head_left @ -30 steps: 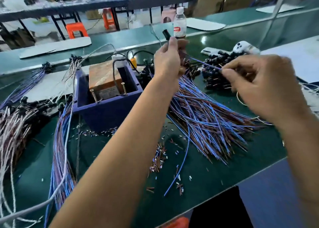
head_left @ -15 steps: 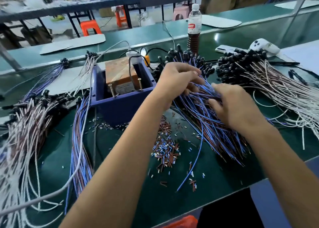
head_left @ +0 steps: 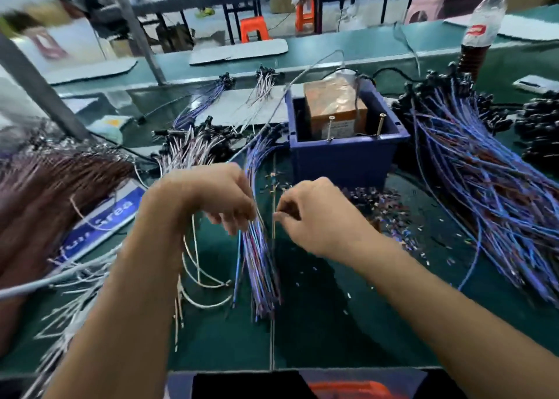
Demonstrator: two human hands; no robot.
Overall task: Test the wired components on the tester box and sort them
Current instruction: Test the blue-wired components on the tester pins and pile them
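At the far left a thick brown wire bundle [head_left: 54, 193] is smeared by motion blur and cut off by the frame edge, lying partly over a blue printed sign [head_left: 101, 221] whose lettering is only half readable. Next comes a pale white-and-pink wire bunch [head_left: 193, 149] tipped with small black caps. The left hand [head_left: 211, 199] hangs over the green table [head_left: 332, 323], fingers curled down into the blue wire bundle [head_left: 257, 247]; whether they pinch a strand I cannot tell. Just beside it, the right hand [head_left: 317, 217] has its thumb and forefinger pressed together near a thin upright strand; blur hides what they hold. Behind the 2 hands sits 1 blue plastic tester box [head_left: 348, 156], square and open-topped, holding a brown block and 2 brass-coloured screws standing up. Cut wire scraps [head_left: 390, 217] litter the mat at its foot. Right of it fans a large blue-and-brown wire pile [head_left: 484, 187], running off frame. 1 plastic bottle [head_left: 481, 35] stands behind it.
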